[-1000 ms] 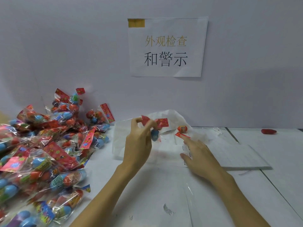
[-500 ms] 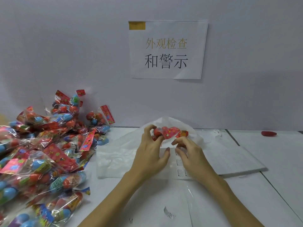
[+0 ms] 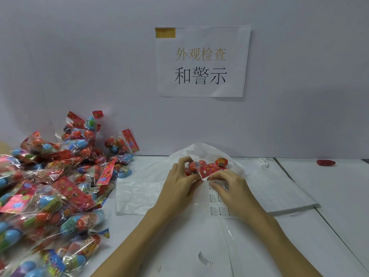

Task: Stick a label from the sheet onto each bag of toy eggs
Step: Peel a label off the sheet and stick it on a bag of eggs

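My left hand (image 3: 180, 183) grips a small clear bag of red toy eggs (image 3: 201, 167) with a red header card, held just above the table's middle. My right hand (image 3: 231, 189) lies right beside it, its fingertips curled down onto the top of the label sheet (image 3: 218, 204), a white sheet of small warning stickers. Whether a label is pinched between those fingertips I cannot tell. The bag sits over a crumpled white plastic bag (image 3: 143, 194).
A big heap of bagged toy eggs (image 3: 52, 188) fills the left side of the table. A flat stack of white sheets (image 3: 279, 194) lies at the right. A small red object (image 3: 325, 162) rests by the wall at far right. A paper sign (image 3: 201, 61) hangs on the wall.
My left hand brought the bag down from the air to just above the table. My right hand drew in from the flat sheet to meet it, fingertips now curling on the label sheet's top edge.
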The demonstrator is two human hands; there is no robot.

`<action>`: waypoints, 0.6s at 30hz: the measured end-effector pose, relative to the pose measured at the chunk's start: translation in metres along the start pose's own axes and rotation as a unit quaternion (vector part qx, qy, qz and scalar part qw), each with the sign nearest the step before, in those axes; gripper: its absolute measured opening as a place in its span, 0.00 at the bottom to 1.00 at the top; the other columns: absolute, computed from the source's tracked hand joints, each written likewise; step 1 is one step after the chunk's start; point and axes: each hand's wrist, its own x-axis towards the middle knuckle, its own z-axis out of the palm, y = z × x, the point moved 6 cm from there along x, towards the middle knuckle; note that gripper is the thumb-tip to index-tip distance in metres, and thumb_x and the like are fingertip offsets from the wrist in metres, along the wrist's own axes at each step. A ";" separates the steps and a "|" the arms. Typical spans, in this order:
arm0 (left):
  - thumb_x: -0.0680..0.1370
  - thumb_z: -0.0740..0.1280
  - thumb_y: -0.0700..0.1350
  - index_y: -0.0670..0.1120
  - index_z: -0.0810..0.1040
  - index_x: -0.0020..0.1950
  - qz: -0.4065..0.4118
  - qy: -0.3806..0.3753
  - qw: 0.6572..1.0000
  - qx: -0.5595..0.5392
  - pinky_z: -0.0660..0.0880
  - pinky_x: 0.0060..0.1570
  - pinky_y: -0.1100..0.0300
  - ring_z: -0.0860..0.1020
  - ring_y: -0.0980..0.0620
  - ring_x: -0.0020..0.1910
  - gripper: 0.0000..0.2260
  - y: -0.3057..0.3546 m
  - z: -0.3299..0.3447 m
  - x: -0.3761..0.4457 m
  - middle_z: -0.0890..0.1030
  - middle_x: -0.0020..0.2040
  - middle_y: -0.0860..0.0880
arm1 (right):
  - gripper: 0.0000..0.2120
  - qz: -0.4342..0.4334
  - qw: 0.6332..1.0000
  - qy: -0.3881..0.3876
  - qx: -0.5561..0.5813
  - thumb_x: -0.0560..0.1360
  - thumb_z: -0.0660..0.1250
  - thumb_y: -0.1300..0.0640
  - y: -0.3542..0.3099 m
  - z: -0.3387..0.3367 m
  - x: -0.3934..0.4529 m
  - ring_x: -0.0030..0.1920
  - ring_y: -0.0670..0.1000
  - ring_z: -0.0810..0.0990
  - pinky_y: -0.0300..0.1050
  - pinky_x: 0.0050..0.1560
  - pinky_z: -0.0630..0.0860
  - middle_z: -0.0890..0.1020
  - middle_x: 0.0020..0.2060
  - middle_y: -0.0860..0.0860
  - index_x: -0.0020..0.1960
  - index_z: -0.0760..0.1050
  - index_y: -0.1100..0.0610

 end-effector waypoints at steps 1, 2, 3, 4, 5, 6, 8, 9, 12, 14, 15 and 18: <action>0.82 0.71 0.45 0.46 0.85 0.57 0.005 0.003 1.000 0.005 0.78 0.55 0.44 0.76 0.39 0.57 0.06 0.000 -0.001 0.000 0.72 0.70 0.41 | 0.05 -0.008 1.000 -0.001 0.000 0.79 0.73 0.62 -0.001 -0.001 0.000 0.52 0.43 0.81 0.34 0.54 0.74 0.83 0.48 0.44 0.52 0.82 0.54; 0.82 0.71 0.44 0.46 0.85 0.58 0.009 0.006 1.000 0.008 0.79 0.55 0.44 0.77 0.39 0.57 0.06 0.000 -0.001 0.001 0.72 0.70 0.41 | 0.05 -0.019 1.000 -0.001 -0.001 0.79 0.73 0.62 -0.002 -0.002 0.000 0.51 0.43 0.81 0.36 0.54 0.75 0.83 0.48 0.44 0.52 0.83 0.53; 0.82 0.71 0.44 0.46 0.85 0.59 0.011 0.008 1.000 0.008 0.79 0.54 0.44 0.77 0.39 0.57 0.07 -0.001 -0.001 0.001 0.72 0.70 0.40 | 0.05 -0.028 1.000 0.000 -0.001 0.79 0.74 0.61 -0.003 -0.003 0.000 0.51 0.43 0.81 0.36 0.54 0.75 0.84 0.48 0.43 0.52 0.83 0.53; 0.82 0.71 0.43 0.46 0.84 0.60 0.014 0.010 1.000 0.006 0.79 0.54 0.44 0.77 0.38 0.57 0.07 -0.001 -0.001 0.000 0.72 0.70 0.40 | 0.05 -0.036 0.999 0.001 -0.002 0.78 0.74 0.61 -0.004 -0.004 0.000 0.52 0.43 0.82 0.35 0.55 0.75 0.84 0.48 0.43 0.52 0.84 0.53; 0.82 0.71 0.43 0.46 0.84 0.60 0.017 0.011 1.000 0.004 0.79 0.54 0.45 0.77 0.38 0.57 0.08 -0.001 -0.001 0.000 0.72 0.70 0.40 | 0.06 -0.041 0.999 0.002 -0.003 0.78 0.74 0.61 -0.004 -0.005 0.000 0.52 0.42 0.82 0.34 0.56 0.75 0.85 0.48 0.43 0.52 0.85 0.52; 0.82 0.70 0.43 0.46 0.84 0.61 0.019 0.009 1.000 0.002 0.80 0.54 0.45 0.77 0.39 0.58 0.08 -0.001 -0.001 -0.001 0.72 0.70 0.40 | 0.07 -0.045 0.999 0.003 -0.007 0.78 0.75 0.61 -0.003 -0.006 0.000 0.52 0.42 0.82 0.32 0.56 0.74 0.85 0.49 0.44 0.53 0.86 0.52; 0.82 0.70 0.43 0.46 0.84 0.61 0.018 0.005 1.000 0.001 0.81 0.53 0.46 0.77 0.40 0.59 0.08 -0.004 -0.001 -0.001 0.72 0.70 0.41 | 0.09 -0.056 0.998 0.002 -0.011 0.77 0.76 0.63 -0.004 -0.008 0.000 0.52 0.43 0.83 0.29 0.56 0.74 0.85 0.50 0.45 0.55 0.88 0.53; 0.82 0.70 0.43 0.45 0.84 0.61 0.015 0.002 1.000 0.001 0.81 0.54 0.46 0.77 0.40 0.59 0.08 -0.005 0.000 0.000 0.72 0.70 0.40 | 0.10 -0.064 0.998 -0.002 -0.009 0.76 0.76 0.63 -0.006 -0.008 0.000 0.52 0.44 0.84 0.30 0.57 0.75 0.86 0.51 0.46 0.56 0.88 0.54; 0.83 0.70 0.42 0.45 0.84 0.60 0.001 -0.008 1.000 -0.003 0.80 0.56 0.46 0.77 0.39 0.60 0.08 -0.010 0.001 -0.001 0.71 0.70 0.40 | 0.13 -0.080 0.996 -0.028 -0.001 0.77 0.75 0.66 -0.010 -0.008 0.000 0.56 0.46 0.85 0.37 0.62 0.78 0.87 0.55 0.48 0.60 0.86 0.55; 0.83 0.69 0.43 0.45 0.84 0.60 -0.013 -0.017 1.000 -0.015 0.78 0.60 0.47 0.75 0.40 0.61 0.08 -0.013 0.002 -0.002 0.70 0.71 0.41 | 0.14 -0.085 0.996 -0.038 -0.001 0.76 0.75 0.67 -0.011 -0.008 0.000 0.55 0.46 0.85 0.35 0.62 0.78 0.87 0.55 0.49 0.60 0.86 0.55; 0.83 0.69 0.43 0.45 0.84 0.60 -0.024 -0.022 0.999 -0.027 0.77 0.61 0.47 0.75 0.41 0.62 0.08 -0.015 0.003 -0.002 0.70 0.71 0.42 | 0.14 -0.082 0.996 -0.040 0.000 0.76 0.74 0.68 -0.011 -0.009 0.000 0.55 0.46 0.84 0.33 0.61 0.77 0.87 0.55 0.49 0.59 0.86 0.55; 0.84 0.68 0.45 0.45 0.85 0.59 -0.047 -0.038 0.997 -0.039 0.75 0.64 0.49 0.73 0.42 0.64 0.08 -0.017 0.005 -0.003 0.68 0.72 0.44 | 0.13 -0.061 0.997 -0.044 0.003 0.76 0.74 0.69 -0.008 -0.009 -0.001 0.54 0.43 0.83 0.27 0.60 0.74 0.86 0.55 0.48 0.56 0.87 0.55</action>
